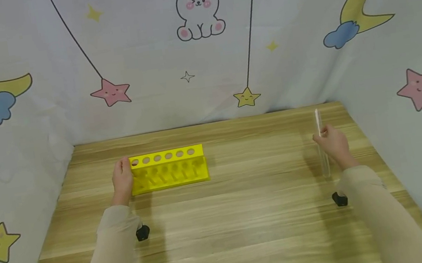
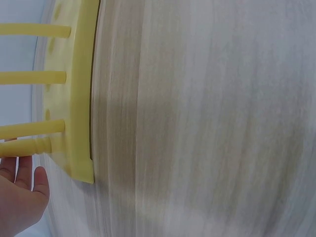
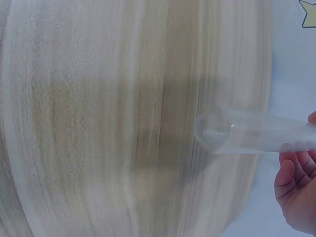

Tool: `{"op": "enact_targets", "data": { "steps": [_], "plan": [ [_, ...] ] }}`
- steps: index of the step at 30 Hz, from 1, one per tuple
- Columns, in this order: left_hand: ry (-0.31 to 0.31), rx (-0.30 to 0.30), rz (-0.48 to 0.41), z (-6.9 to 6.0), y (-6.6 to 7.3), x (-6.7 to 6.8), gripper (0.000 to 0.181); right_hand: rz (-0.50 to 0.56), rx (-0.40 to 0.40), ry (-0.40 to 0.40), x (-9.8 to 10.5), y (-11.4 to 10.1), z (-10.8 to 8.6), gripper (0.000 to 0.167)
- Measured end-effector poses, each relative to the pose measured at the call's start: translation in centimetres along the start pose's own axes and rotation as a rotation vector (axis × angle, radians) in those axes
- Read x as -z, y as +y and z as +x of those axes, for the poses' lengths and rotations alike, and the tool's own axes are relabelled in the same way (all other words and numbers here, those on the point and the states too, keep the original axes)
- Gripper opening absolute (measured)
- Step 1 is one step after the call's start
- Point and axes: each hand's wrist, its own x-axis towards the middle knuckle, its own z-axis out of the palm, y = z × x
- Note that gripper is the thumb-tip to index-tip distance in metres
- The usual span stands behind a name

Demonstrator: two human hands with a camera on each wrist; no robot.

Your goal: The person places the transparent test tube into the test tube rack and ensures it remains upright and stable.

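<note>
Sleeves, pale, two, lower left (image 1: 109, 256) and lower right (image 1: 390, 214) of the head frame. Black blocks, one at each wrist (image 1: 142, 233) (image 1: 340, 199). I judge that either could knock something if a forearm dips.

Right hand (image 1: 334, 144), right of the frame: finger and thumb pinched on the tube, the only hold that I see on it.

Test tube (image 1: 325, 163), clear, one, right of the frame: near upright, rounded end down, seemingly off the tabletop. Glass or plastic, I cannot tell. Hazard as I rate it: a smooth wall in a small pinch may slip or swivel, and a dropped tube could crack or roll off the right edge; clear walls also make its tip easy to misjudge.

Left hand (image 1: 122, 178), left of centre: touching the rack's left end, thumb apart from the post in the left wrist view. Whether the fingers close round it, I cannot tell.

Rack (image 1: 164, 164), yellow, six holes along the top, left of centre. Contact at one end only could let a push swing or tip it.

Tabletop (image 1: 245, 211), wood-grained, beneath all. Printed cloth (image 1: 176, 109), top of the frame.
</note>
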Motion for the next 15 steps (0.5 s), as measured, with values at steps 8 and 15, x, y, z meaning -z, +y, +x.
{"op": "enact_targets", "data": {
  "steps": [8,15],
  "plan": [
    [-0.009,-0.002,0.013,-0.03,0.02,0.05,0.059,0.014,0.041,0.043,0.09,-0.13,0.07,0.041],
    [-0.019,0.007,0.017,-0.23,0.36,0.19,0.058,0.019,0.071,0.103,0.05,-0.16,0.26,0.037]
  ]
}}
